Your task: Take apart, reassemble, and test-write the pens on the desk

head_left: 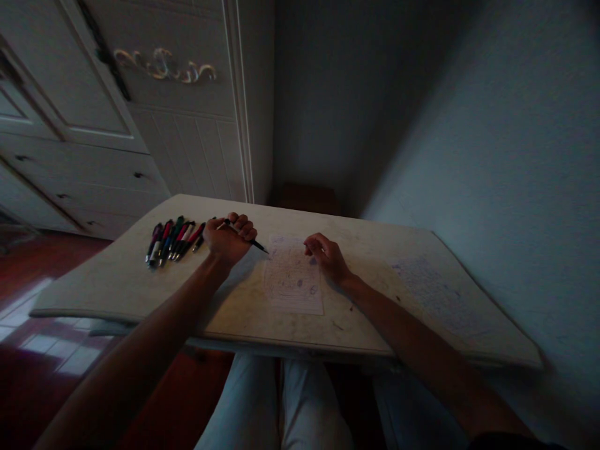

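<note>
A dark pen (259,245) is held in my left hand (229,239), with the fingers curled around it and the palm turned up. Its tip points right, over the upper left edge of a sheet of paper (295,303) covered in handwriting and scribbles. My right hand (329,257) rests by the sheet's upper right edge. Its fingers are curled in and pressed together; anything between them is too small or hidden to make out. Left of my left hand lies a group of several pens (171,240) in mixed colours, side by side on the table (234,315).
A second written sheet (435,290) lies to the right on the table. A white cabinet (197,144) stands behind on the left, and a pale wall (506,156) borders the right side. Small dark specks dot the tabletop near my right forearm.
</note>
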A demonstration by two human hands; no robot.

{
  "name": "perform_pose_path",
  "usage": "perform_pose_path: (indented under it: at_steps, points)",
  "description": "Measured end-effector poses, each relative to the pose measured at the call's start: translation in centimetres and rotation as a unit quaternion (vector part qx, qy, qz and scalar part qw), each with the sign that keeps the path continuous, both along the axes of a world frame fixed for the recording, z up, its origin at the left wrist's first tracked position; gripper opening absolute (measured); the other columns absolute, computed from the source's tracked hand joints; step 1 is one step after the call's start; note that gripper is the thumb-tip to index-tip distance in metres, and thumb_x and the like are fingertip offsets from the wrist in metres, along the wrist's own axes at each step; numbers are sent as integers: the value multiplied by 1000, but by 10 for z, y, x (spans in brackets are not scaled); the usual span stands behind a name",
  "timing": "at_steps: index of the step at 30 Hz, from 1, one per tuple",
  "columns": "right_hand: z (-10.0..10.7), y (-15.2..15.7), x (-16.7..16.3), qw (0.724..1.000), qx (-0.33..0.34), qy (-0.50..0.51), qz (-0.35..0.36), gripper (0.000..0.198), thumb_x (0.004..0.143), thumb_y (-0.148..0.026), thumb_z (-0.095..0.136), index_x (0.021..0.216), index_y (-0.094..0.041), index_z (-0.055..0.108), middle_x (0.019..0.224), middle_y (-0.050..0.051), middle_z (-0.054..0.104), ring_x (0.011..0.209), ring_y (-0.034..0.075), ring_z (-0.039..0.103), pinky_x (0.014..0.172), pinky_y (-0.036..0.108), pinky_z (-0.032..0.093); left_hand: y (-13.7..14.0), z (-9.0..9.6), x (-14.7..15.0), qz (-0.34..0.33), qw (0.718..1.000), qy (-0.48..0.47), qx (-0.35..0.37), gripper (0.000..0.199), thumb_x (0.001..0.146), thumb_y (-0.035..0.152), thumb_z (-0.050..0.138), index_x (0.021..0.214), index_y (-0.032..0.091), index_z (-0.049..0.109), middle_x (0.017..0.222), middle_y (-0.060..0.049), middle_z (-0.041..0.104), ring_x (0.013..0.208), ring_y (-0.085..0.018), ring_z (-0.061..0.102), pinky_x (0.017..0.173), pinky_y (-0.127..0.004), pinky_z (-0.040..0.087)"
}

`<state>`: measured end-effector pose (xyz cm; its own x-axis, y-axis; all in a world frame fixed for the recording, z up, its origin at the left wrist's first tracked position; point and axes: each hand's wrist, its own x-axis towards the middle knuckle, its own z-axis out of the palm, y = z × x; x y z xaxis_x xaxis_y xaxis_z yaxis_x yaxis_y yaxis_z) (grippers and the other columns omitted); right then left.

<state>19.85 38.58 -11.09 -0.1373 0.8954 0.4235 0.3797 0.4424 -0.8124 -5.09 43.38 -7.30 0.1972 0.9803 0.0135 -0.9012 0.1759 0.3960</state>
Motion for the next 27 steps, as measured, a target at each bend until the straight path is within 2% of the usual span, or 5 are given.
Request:
perform_pose_path:
  at_steps: [5, 15, 27]
  points:
    - [1, 0, -1, 1000, -4, 1, 5, 47, 91, -66, 45, 88, -21, 60, 72, 3, 65, 70, 17, 60, 68, 31, 50, 0, 0, 1, 2, 1000, 0, -3, 17, 78, 33, 40, 66, 20, 42, 59, 0, 39, 48, -14, 40, 47, -28, 37]
    - [0, -1, 0, 1000, 3, 0, 8, 43, 93, -61, 46, 88, -20, 59, 73, 3, 64, 69, 17, 60, 67, 31, 48, 1, 2, 3, 20, 1000, 11, -16, 15, 75, 26, 41, 63, 20, 36, 58, 0, 36, 46, -13, 37, 45, -28, 34]
    - [3, -2, -1, 1000, -8, -10, 8, 48, 92, -66, 44, 88, -21, 59, 73, 3, 64, 70, 17, 60, 68, 31, 48, -3, 7, 7, -10, 1000, 21, -13, 15, 78, 26, 42, 64, 20, 39, 59, 0, 38, 49, -14, 40, 47, -28, 37]
